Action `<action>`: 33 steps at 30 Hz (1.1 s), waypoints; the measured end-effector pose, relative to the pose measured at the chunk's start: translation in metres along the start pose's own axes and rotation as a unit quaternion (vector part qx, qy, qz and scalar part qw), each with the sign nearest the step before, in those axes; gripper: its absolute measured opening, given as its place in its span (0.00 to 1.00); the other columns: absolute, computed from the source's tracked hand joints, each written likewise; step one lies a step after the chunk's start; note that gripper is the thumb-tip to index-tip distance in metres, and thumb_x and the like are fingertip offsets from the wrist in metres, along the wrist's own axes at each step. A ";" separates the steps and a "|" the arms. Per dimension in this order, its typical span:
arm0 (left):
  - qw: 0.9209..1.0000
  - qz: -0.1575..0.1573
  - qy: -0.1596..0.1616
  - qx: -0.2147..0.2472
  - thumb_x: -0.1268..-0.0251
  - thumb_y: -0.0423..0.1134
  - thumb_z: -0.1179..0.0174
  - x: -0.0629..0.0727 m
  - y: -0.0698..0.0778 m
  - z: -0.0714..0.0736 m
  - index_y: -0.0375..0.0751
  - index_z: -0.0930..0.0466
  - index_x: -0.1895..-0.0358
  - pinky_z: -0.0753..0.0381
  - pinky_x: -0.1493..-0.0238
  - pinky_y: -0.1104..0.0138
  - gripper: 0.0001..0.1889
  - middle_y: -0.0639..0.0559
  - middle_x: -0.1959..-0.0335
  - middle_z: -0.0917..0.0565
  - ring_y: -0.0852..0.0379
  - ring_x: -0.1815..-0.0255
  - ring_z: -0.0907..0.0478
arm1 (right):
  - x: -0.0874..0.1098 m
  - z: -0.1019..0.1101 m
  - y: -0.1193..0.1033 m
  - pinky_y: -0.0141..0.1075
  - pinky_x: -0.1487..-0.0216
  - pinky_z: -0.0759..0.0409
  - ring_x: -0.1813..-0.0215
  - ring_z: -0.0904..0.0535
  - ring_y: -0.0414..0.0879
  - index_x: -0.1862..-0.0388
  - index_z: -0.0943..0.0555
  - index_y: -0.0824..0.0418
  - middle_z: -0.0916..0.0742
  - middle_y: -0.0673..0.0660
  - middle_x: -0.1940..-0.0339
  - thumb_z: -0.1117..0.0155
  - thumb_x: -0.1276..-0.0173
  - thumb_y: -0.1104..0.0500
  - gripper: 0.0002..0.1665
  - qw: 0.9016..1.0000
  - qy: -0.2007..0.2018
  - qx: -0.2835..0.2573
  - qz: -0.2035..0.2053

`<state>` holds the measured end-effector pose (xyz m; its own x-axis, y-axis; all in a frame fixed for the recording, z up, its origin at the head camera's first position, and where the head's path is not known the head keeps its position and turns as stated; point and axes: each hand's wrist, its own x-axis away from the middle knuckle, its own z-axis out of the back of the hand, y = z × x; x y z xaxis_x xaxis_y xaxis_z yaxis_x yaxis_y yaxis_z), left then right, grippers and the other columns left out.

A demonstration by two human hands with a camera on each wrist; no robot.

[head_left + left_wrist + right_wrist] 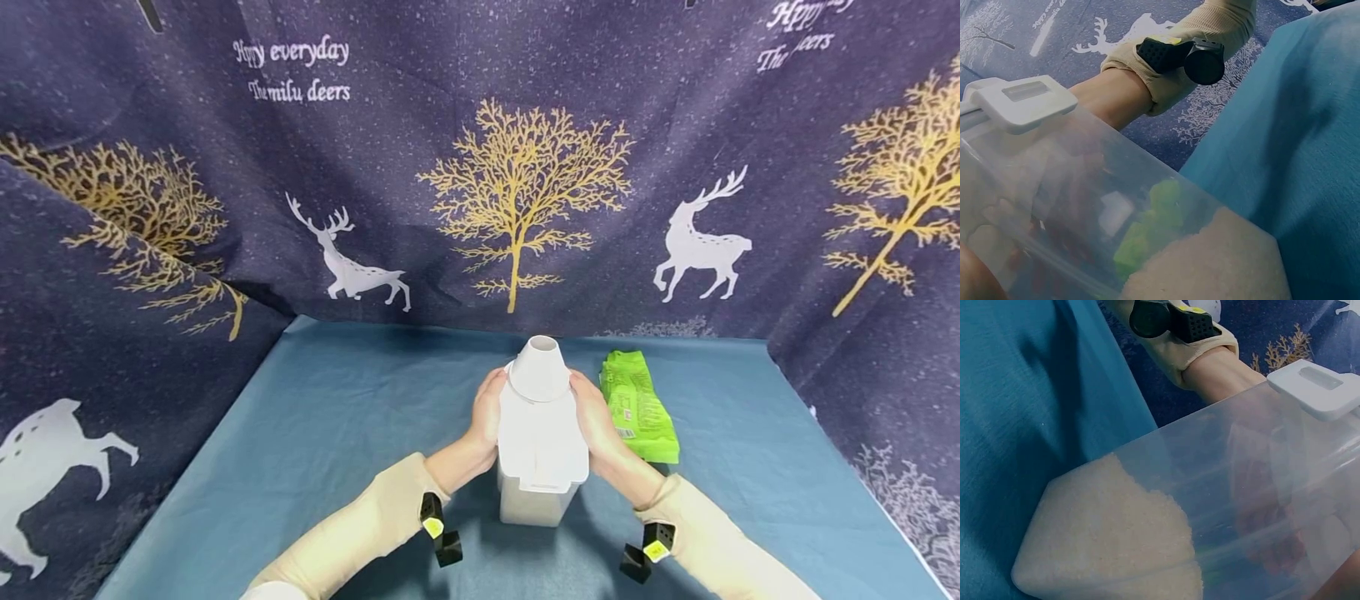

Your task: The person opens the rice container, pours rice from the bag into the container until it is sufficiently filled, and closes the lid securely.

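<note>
A tall see-through plastic storage container (528, 507) with a white lid (536, 442) is held between both hands. Whitish grains (1104, 531) that look like rice fill its lower part. On top sits a white cone-shaped piece (542, 375) with an opening at its narrow end. My left hand (487, 410) grips the container's left side near the top, and my right hand (591, 410) grips the right side. Each wrist view shows a white side clip (1029, 100) above the clear wall. Whether the base touches the table is hard to tell.
To the right of the container lies a bright green packet (637, 408), flat on the blue table cover (360, 408). A dark blue cloth (375, 167) printed with deer and trees hangs behind and along the sides.
</note>
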<state>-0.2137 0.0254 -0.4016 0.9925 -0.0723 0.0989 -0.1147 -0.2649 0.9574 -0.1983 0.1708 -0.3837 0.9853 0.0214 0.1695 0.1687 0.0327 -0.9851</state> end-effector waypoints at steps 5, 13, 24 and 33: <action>1.000 -0.006 -0.004 0.000 0.24 0.43 0.62 0.000 0.001 0.000 0.31 0.35 0.37 0.30 0.39 0.60 0.22 0.39 0.45 0.25 0.50 0.45 0.27 | 0.003 0.001 0.002 0.39 0.36 0.34 0.30 0.39 0.49 0.21 0.54 0.57 0.40 0.59 0.25 0.74 0.20 0.47 0.33 0.999 -0.013 -0.040 -0.021; 0.999 -0.023 -0.019 0.017 0.24 0.42 0.62 -0.001 0.001 0.000 0.34 0.29 0.46 0.27 0.55 0.70 0.18 0.54 0.62 0.24 0.63 0.62 0.27 | 0.006 0.000 0.002 0.31 0.67 0.22 0.70 0.20 0.37 0.47 0.28 0.50 0.17 0.45 0.68 0.68 0.22 0.41 0.23 0.989 -0.026 -0.139 -0.051; 1.000 -0.009 -0.003 -0.005 0.24 0.43 0.62 -0.001 0.001 0.000 0.30 0.37 0.35 0.32 0.37 0.57 0.23 0.35 0.41 0.29 0.44 0.40 0.30 | 0.006 0.000 0.003 0.29 0.71 0.22 0.75 0.21 0.36 0.56 0.27 0.47 0.16 0.44 0.72 0.68 0.22 0.41 0.21 0.983 -0.048 -0.174 -0.046; 0.999 -0.015 -0.005 -0.045 0.25 0.44 0.61 0.000 0.001 0.003 0.32 0.33 0.38 0.29 0.43 0.60 0.22 0.37 0.44 0.26 0.46 0.44 0.28 | 0.005 0.003 0.006 0.28 0.73 0.23 0.77 0.21 0.35 0.60 0.25 0.47 0.17 0.43 0.76 0.67 0.22 0.41 0.22 0.981 -0.066 -0.174 -0.048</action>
<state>-0.2142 0.0220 -0.4013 0.9949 -0.0752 0.0675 -0.0801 -0.1792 0.9806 -0.1920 0.1741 -0.3885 0.9562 0.1651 0.2417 0.2822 -0.3010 -0.9109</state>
